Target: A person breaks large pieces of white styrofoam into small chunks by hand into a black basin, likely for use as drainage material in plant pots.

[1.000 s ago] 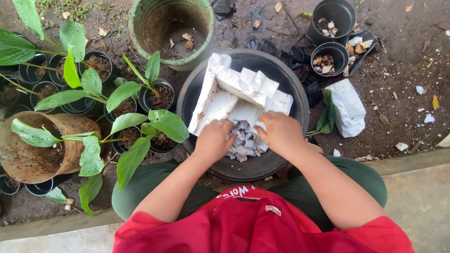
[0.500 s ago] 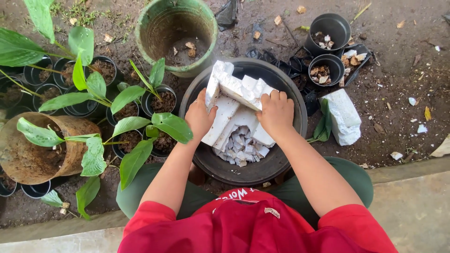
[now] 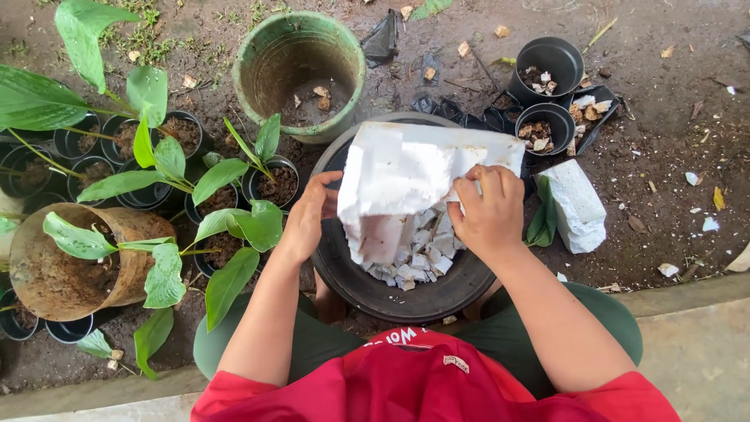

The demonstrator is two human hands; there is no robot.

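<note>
Head view: bare, damp soil (image 3: 672,101) littered with chips, edged by a concrete curb (image 3: 703,344) at 5 o'clock. The left hand (image 3: 308,215) and right hand (image 3: 488,211) both clutch 1 large white foam slab (image 3: 406,176) lifted over the black basin (image 3: 391,293) of foam crumbs (image 3: 418,254). Potted seedlings (image 3: 226,180) crowd 9 o'clock; a green pot (image 3: 297,70) sits at 12.

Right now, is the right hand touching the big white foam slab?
Touching. The head view shows the right hand with fingers curled over the foam slab's right edge.
</note>
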